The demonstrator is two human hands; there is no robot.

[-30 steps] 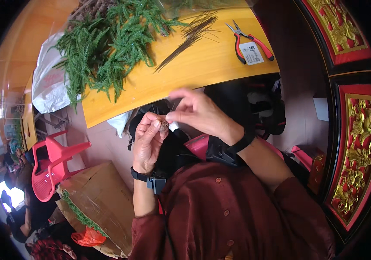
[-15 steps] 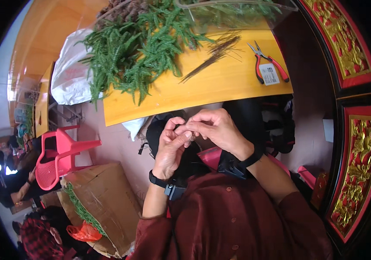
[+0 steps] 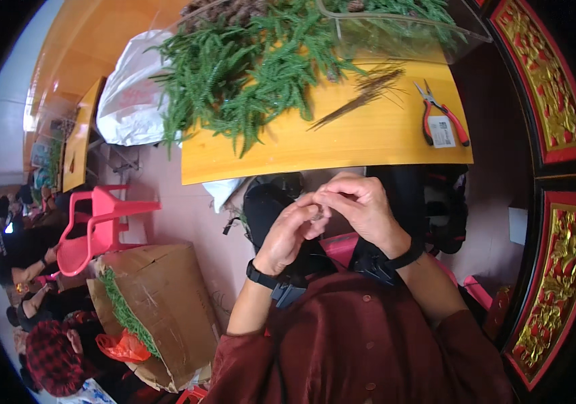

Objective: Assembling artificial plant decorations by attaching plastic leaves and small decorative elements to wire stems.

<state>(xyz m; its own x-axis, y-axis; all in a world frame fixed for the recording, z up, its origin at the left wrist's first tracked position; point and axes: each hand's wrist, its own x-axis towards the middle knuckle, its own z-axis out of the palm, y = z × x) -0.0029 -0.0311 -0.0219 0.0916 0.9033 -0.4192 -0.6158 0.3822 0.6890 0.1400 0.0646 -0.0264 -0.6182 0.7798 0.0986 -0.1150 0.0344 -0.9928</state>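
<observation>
Over my lap, just off the table's near edge, my left hand (image 3: 293, 232) and my right hand (image 3: 363, 207) meet at the fingertips. Both are closed in a pinch. A small brownish bit (image 3: 318, 213) shows between the left fingers, too small and covered to name. On the yellow table (image 3: 261, 165) lie a heap of green artificial sprigs (image 3: 214, 87), a loose bundle of thin dark wires (image 3: 352, 104) and red-handled needle-nose pliers (image 3: 429, 108) with a white label. Brown pine cones (image 3: 234, 12) sit behind the sprigs.
A clear plastic bin (image 3: 402, 40) with more sprigs stands at the far right of the table. Left are a white sack (image 3: 130, 101), a pink plastic chair (image 3: 103, 225) and a cardboard box (image 3: 167, 303) holding greenery. People sit farther left. A carved gold-and-red panel (image 3: 551, 276) borders the right.
The whole view has shifted, with the table sitting farther right. My left fingers have folded in closer around the small bit, while my right hand keeps its pinch beside them.
</observation>
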